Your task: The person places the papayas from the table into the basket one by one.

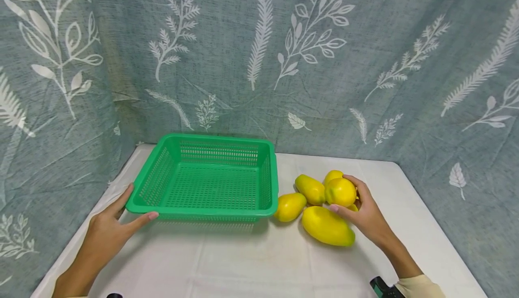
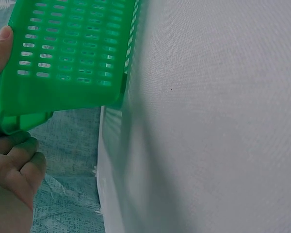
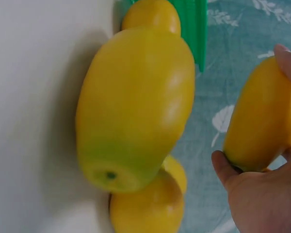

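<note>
My left hand [image 1: 107, 232] holds the front left corner of a green plastic basket [image 1: 215, 212], its thumb over the rim and fingers curled below in the left wrist view. The basket's slotted floor shows bare. On the right, my right hand [image 1: 366, 214] grips a yellow mango [image 1: 340, 192] between thumb and fingers, and the right wrist view shows this held mango [image 3: 259, 116] raised apart from the others. Just below that hand lies a large mango [image 1: 327, 227] with a greenish end. Smaller mangoes [image 1: 289, 208] lie around it, some partly hidden behind the held one.
A white cloth [image 1: 243, 262] covers the table. Grey-green curtains [image 1: 227, 64] with white leaf prints hang along its back and sides. The basket's right side stands close beside the nearest mango. A dark device [image 1: 383, 286] sits at my right wrist.
</note>
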Tool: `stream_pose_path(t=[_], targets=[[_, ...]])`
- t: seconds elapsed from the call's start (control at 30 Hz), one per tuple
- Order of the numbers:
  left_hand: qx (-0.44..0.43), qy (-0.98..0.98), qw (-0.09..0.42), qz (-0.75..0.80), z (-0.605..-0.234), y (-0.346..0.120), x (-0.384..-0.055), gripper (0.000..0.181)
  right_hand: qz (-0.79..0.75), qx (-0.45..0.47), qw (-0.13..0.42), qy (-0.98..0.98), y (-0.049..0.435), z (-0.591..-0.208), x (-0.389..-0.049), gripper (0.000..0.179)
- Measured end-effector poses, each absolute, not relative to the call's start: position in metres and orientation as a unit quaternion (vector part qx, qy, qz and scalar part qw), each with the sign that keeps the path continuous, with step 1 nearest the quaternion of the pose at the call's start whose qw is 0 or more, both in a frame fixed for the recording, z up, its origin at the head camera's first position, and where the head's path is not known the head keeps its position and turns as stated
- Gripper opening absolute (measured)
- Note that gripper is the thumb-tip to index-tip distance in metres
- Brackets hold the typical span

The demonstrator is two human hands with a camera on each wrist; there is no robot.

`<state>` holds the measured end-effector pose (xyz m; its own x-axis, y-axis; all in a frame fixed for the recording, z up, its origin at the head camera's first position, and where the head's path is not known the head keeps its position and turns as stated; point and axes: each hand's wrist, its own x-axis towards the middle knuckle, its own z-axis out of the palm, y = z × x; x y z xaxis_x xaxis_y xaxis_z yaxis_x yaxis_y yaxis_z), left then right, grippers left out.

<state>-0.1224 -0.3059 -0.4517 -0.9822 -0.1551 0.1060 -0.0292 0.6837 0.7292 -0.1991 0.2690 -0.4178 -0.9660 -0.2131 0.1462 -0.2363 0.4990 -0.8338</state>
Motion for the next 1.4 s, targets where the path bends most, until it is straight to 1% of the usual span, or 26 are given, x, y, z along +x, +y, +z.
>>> stream_pose_path(t=[0.27, 0.5, 0.67, 1.0, 1.17, 1.4], targets=[[0.061, -0.912, 0.072, -0.398, -0.451, -0.305, -0.123, 0.104, 0.494, 0.153, 0.004, -0.856, 0.245, -0.417, -0.208, 0.08], [0.066, -0.916, 0.062, -0.391, -0.45, -0.302, -0.122, 0.105, 0.51, 0.171, -0.018, -0.843, 0.222, -0.415, -0.219, 0.081], [0.068, -0.916, 0.065, -0.391, -0.45, -0.301, -0.121, 0.105, 0.515, 0.187, -0.023, -0.836, 0.207, -0.414, -0.223, 0.08], [0.058, -0.913, 0.092, -0.393, -0.451, -0.298, -0.122, 0.105, 0.547, 0.212, -0.048, -0.809, 0.174, -0.408, -0.233, 0.082], [0.067, -0.912, 0.091, -0.394, -0.451, -0.296, -0.123, 0.105, 0.559, 0.226, -0.068, -0.795, 0.157, -0.405, -0.234, 0.083], [0.067, -0.909, 0.087, -0.401, -0.453, -0.294, -0.124, 0.106, 0.561, 0.235, -0.068, -0.791, 0.138, -0.402, -0.239, 0.084]])
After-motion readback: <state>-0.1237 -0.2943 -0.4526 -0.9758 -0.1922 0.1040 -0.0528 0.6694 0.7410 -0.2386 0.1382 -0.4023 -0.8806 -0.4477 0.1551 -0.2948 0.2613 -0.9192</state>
